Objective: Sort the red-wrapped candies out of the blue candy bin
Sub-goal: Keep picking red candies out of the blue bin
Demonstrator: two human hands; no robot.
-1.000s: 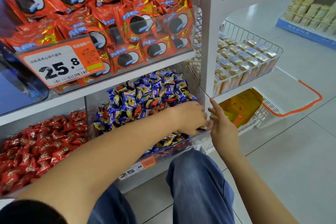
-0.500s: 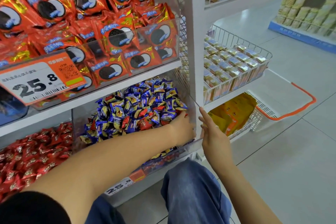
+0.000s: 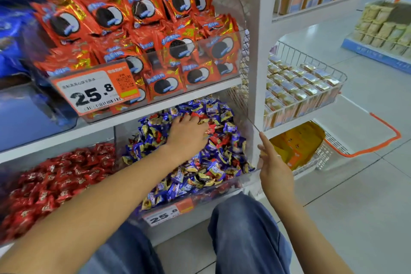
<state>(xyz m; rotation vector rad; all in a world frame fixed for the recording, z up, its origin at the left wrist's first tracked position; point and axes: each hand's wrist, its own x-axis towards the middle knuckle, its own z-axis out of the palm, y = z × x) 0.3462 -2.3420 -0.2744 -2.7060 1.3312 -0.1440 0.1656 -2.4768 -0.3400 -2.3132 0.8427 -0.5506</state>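
Moved up from bin's front edge onto the heap: left hand (image 3: 189, 133), fingers spread flat, pressing blue candies (image 3: 213, 162) among red-wrapped candies (image 3: 219, 140). Right hand (image 3: 274, 168) beside the bin (image 3: 240, 181), fingers relaxed, grasping nothing.

White shelf (image 3: 155, 108) with clear bin (image 3: 222, 51) of red biscuit packs (image 3: 142, 10) (price tag (image 3: 95, 89) in front)

I see glossy foil wrappers on blue candies (image 3: 213, 162) under my left hand (image 3: 189, 133), clear plastic bin (image 3: 233, 181), wire basket (image 3: 311, 104) beyond my right hand (image 3: 274, 169).
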